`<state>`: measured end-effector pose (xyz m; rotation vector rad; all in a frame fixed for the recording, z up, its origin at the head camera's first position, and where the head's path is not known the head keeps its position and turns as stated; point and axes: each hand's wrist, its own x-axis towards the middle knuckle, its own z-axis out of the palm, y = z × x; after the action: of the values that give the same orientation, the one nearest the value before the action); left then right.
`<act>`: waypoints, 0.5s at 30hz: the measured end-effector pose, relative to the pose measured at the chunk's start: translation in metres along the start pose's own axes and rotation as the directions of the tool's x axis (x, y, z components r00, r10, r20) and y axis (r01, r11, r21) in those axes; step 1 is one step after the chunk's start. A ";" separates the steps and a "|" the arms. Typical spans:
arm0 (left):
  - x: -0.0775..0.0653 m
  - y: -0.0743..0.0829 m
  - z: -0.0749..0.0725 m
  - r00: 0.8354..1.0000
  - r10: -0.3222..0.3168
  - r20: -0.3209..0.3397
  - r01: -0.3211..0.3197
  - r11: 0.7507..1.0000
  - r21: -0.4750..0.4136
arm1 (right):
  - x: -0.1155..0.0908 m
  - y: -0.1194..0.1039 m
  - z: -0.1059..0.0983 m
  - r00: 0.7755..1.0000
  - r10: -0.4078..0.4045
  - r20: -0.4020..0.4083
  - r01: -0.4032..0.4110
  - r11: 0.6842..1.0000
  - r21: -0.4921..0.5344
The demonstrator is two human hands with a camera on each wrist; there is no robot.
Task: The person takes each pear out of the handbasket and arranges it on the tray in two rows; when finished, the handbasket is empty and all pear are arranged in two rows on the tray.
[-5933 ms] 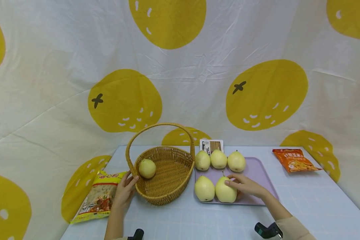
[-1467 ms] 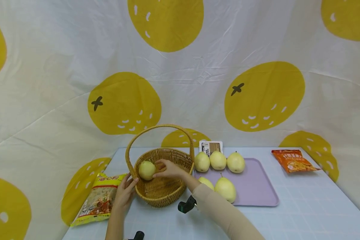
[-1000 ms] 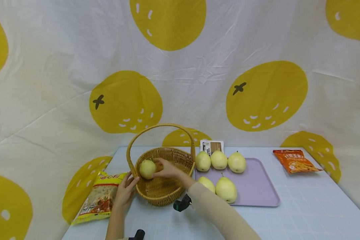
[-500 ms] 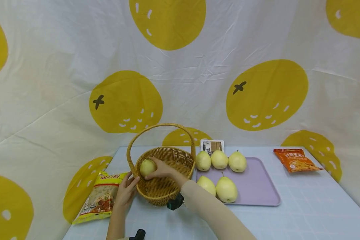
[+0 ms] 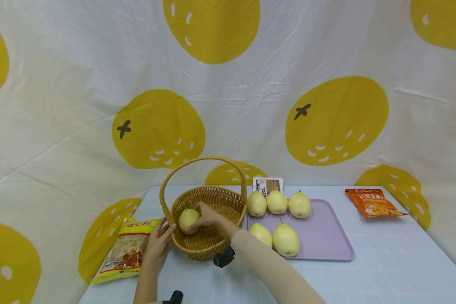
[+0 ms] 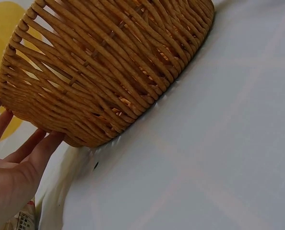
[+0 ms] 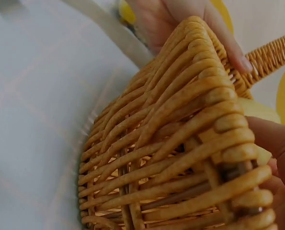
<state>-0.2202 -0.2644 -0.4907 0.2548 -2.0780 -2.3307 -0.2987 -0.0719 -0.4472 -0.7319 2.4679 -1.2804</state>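
A pale yellow-green pear (image 5: 188, 221) lies in the left part of a wicker basket (image 5: 238, 215) with a tall arched handle. My right hand (image 5: 208, 216) reaches into the basket and grips that pear; its far fingers are partly hidden. At the basket's left side, my left hand (image 5: 160, 240) holds the rim near the handle's base. In the left wrist view, fingers of my left hand (image 6: 15, 179) touch the woven outer wall (image 6: 92, 72). The right wrist view shows my right thumb (image 7: 272, 136) just inside the rim, by the pear.
Right of the basket, a lilac tray (image 5: 324, 232) bears several pears (image 5: 286, 240), two in front partly behind my right sleeve. A white printed packet (image 5: 267, 185) stands behind it. An orange snack bag (image 5: 374, 203) lies far right, a yellow food bag (image 5: 127, 249) far left.
My right hand has gone from a pear on the tray to the one in the basket. Over the last half second that pear has shifted slightly toward me. The left hand stays put.
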 end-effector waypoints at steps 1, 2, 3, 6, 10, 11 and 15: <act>0.000 0.000 0.000 1.000 -0.001 0.000 0.001 1.000 -0.001 | -0.001 0.000 0.000 1.000 0.005 0.003 -0.005 1.000 -0.006; 0.000 0.000 0.000 1.000 -0.001 -0.001 0.001 1.000 -0.001 | -0.001 -0.001 0.000 1.000 0.005 0.011 -0.005 1.000 -0.016; 0.000 -0.001 0.000 1.000 0.000 0.000 0.000 1.000 -0.005 | -0.002 -0.002 0.000 1.000 0.001 0.023 0.000 1.000 -0.025; 0.000 -0.001 -0.001 1.000 0.005 0.005 -0.005 1.000 -0.007 | -0.003 -0.004 0.000 0.997 -0.042 0.065 0.048 0.996 -0.080; 0.000 -0.001 -0.001 1.000 0.010 0.014 -0.010 1.000 -0.004 | -0.003 -0.005 0.001 0.992 -0.079 0.095 0.091 0.987 -0.131; 0.001 -0.001 -0.001 1.000 0.009 0.014 -0.009 1.000 -0.005 | -0.004 -0.005 0.002 0.992 -0.081 0.093 0.092 0.987 -0.131; 0.001 -0.001 -0.001 1.000 0.004 0.012 -0.004 1.000 -0.017 | -0.005 -0.005 0.003 0.993 -0.089 0.075 0.098 0.987 -0.127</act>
<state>-0.2207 -0.2653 -0.4923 0.2364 -2.0607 -2.3529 -0.2917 -0.0733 -0.4452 -0.9196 2.5062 -1.1115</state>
